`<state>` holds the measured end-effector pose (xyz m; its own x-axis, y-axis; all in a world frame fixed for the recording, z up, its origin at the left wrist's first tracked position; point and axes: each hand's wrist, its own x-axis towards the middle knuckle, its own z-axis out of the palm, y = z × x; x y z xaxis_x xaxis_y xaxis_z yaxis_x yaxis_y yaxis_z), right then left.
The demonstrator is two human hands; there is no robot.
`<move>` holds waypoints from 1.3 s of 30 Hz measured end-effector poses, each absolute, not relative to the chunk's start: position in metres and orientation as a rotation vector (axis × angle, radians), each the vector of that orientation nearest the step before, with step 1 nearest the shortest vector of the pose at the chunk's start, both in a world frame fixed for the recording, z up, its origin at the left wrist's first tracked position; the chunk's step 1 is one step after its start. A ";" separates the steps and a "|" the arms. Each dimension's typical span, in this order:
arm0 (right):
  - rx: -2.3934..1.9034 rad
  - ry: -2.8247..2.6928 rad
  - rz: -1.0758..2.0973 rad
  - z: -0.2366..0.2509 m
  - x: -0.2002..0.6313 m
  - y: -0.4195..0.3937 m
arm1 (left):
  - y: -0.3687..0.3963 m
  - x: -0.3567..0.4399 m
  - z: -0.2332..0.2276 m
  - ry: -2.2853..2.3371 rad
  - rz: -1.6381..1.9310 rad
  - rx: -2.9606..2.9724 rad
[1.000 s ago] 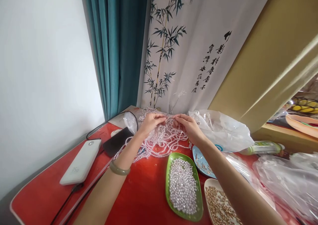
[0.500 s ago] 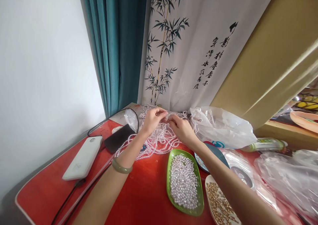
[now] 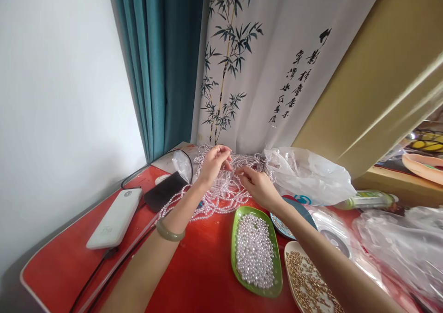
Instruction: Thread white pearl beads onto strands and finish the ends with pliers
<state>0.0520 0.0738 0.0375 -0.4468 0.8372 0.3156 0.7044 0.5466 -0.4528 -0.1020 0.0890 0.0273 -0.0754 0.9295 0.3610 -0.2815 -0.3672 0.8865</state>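
My left hand point(image 3: 213, 164), with a pale green bangle point(image 3: 169, 231) on the wrist, is raised over a heap of pearl bead strands point(image 3: 221, 204). Its thumb and index finger are pinched together; whatever they hold is too fine to make out. Just right of it, my right hand point(image 3: 256, 182) also has its fingertips closed in a pinch, with its contents unclear. A small gap separates the two hands. Nearer to me, a green tray point(image 3: 256, 292) holds loose white pearl beads point(image 3: 254, 253). Beside it, gold beads point(image 3: 304, 276) lie in a cream dish point(image 3: 290, 283), partly covered by my right forearm.
A blue plate point(image 3: 302, 215) sits under my right forearm. Clear plastic bags point(image 3: 308, 177) lie at the right. On the left of the red table point(image 3: 197, 267) are a white power bank point(image 3: 116, 218) with cables and a black object point(image 3: 165, 192). Curtains hang behind.
My hands have moved slightly apart, and the left hand's lower fingers have loosened a little. The view has shifted slightly; the trays and strands appear otherwise the same.
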 end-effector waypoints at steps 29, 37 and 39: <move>-1.136 -2.165 0.746 0.015 0.020 0.072 | 0.093 -0.110 0.030 0.451 1.483 0.758; -1.017 -2.015 1.164 0.023 0.035 0.083 | 0.093 -0.132 0.034 0.893 1.410 1.266; -0.908 -1.870 1.380 0.028 0.040 0.088 | 0.093 -0.140 0.034 0.957 1.340 1.328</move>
<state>0.0397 0.0878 0.0278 -0.5602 0.8236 0.0893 0.1574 0.2117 -0.9646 -0.1396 0.0928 0.0345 0.0803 0.9729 0.2169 -0.1108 -0.2076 0.9719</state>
